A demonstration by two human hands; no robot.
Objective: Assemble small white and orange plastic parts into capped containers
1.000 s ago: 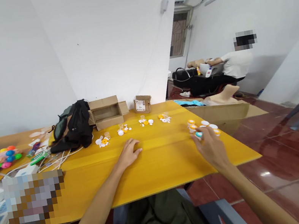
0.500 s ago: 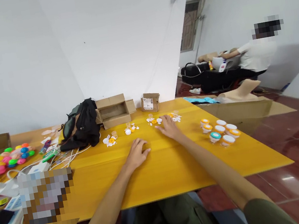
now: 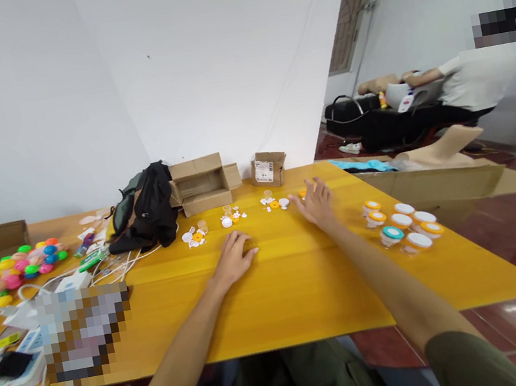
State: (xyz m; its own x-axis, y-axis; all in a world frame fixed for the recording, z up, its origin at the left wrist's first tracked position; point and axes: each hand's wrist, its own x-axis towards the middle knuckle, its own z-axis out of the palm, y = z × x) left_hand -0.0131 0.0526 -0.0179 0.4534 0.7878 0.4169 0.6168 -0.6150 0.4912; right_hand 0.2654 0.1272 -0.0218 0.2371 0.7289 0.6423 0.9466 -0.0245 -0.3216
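My left hand [image 3: 234,258] lies flat on the yellow table [image 3: 295,293], fingers loosely stretched, holding nothing. My right hand [image 3: 316,205] reaches forward with fingers spread over a small pile of white and orange plastic parts [image 3: 303,194] near the table's far edge. Similar little piles [image 3: 276,203] [image 3: 231,217] [image 3: 194,236] lie in a row to its left. To the right of that hand stands a cluster of small jars with white, orange and teal lids [image 3: 401,229].
Two open cardboard boxes [image 3: 201,183] [image 3: 267,168] and a black bag [image 3: 146,209] sit at the back. Coloured balls [image 3: 7,270], cables and devices [image 3: 7,357] crowd the left end. A seated person [image 3: 478,84] works at the far right. A large flat carton [image 3: 440,177] lies beyond the table.
My right hand left the jars at the right, with a teal-lidded one set among them, and swung left and forward to the small parts. The view shifted rightward. My left hand stayed put.
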